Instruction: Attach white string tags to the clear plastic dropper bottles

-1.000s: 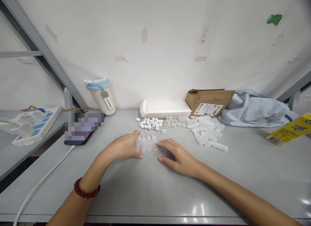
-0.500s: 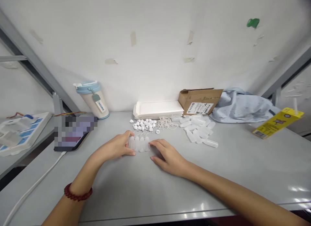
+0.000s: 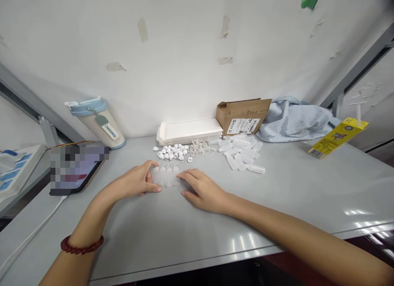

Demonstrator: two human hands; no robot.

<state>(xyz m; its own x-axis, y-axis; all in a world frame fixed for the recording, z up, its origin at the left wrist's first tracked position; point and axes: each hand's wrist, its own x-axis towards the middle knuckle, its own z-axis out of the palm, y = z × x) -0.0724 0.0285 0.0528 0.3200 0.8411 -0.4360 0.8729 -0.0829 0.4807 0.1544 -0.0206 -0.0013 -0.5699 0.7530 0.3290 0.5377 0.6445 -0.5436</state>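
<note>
Several small translucent plastic tubes [image 3: 168,177] lie side by side in a row on the grey table, with thin white cords trailing from their far ends. My left hand [image 3: 135,181] is curled around the row's left end, index finger at the top and thumb at the bottom. On the other side, my right hand [image 3: 205,191] rests with its thumb and fingers apart, an index fingertip against the rightmost tube. Just beyond the row lie small white caps [image 3: 175,150] and a tangle of white cords [image 3: 199,148]. Loose translucent tubes [image 3: 241,152] are heaped to the right.
Behind the caps is a stack of white trays [image 3: 191,130], beside a cardboard box [image 3: 243,115] and a pale blue cloth [image 3: 295,120]. A yellow drink carton [image 3: 337,138] leans at right. At left are a tumbler [image 3: 97,122], a charging phone [image 3: 80,171] and a power strip [image 3: 23,171].
The camera view has turned, so everything sits further left and slightly higher in the picture. Both hands keep nearly the same places around the row of tubes.
</note>
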